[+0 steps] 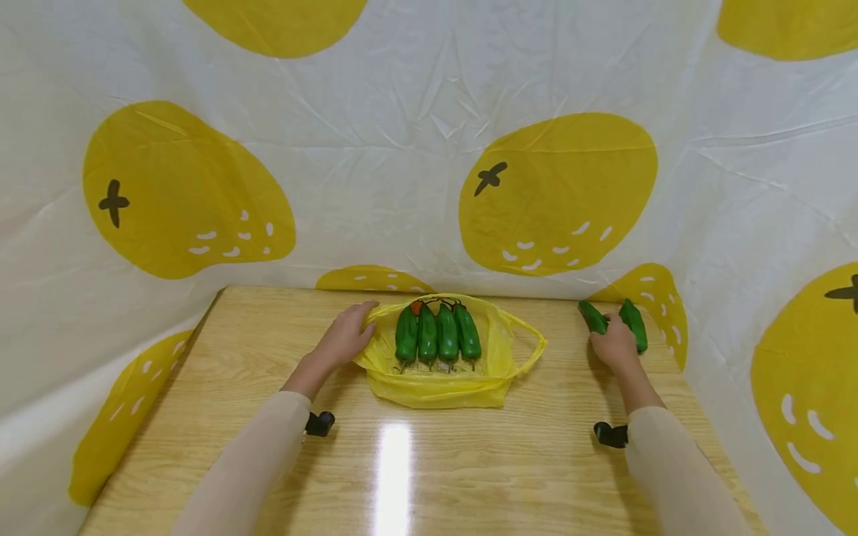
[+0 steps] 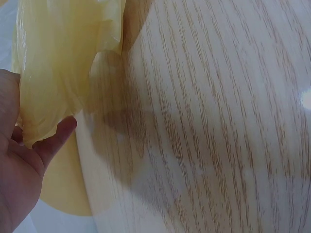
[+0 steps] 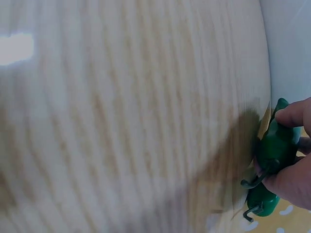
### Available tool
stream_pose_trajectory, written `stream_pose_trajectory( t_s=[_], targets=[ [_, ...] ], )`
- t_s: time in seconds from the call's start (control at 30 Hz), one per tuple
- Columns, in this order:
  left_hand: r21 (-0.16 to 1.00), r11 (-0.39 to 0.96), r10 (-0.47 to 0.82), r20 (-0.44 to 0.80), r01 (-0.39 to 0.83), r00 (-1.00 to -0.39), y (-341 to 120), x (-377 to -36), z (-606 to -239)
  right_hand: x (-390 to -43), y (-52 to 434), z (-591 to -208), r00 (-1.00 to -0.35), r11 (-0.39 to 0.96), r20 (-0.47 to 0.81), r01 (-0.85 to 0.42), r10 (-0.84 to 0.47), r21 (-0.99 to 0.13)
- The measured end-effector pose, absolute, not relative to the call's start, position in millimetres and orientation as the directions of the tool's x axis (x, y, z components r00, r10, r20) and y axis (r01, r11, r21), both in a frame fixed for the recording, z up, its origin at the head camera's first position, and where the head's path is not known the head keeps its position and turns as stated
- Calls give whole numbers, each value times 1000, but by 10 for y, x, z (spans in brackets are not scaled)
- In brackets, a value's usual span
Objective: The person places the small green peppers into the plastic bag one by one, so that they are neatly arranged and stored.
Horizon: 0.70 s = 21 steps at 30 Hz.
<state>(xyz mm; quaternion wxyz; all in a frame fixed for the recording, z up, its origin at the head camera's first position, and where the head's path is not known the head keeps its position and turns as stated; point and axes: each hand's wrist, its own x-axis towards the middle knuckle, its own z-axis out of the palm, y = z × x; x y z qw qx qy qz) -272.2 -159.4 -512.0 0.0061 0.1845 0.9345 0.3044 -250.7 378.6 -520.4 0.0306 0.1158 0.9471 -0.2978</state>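
Left hand (image 1: 345,336) pinches the yellow bag (image 1: 447,383) rim, holding it open mid-counter (image 1: 469,461); four peppers lie inside. Right hand (image 1: 613,344) grips two peppers (image 1: 633,324) at the far right edge, long axes pointing away. Bag lies to their left.

Legible text, labels, brands, numbers, signs: none in any view.

- Backdrop cloth (image 1: 429,149): printed yellow fruit shapes with dark stem marks and white dashes only; no lettering.
- Yellow plastic bag (image 1: 442,387): plain, no print readable in the head or left wrist view.
- Green peppers (image 1: 437,333): no stickers or tags seen.
- Table (image 1: 415,461): bare wood grain with a light glare; no markings.
- Right wrist view: blurred; nothing readable.
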Motion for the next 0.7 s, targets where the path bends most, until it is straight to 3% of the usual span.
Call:
stream_pose_trajectory(
  t_s=[0.7],
  targets=[
    [577,739,352,112,349,-929,-1620,-2714,-5123,-2332,3727,-5156,-975,704,-59,195,214,-683]
  ],
)
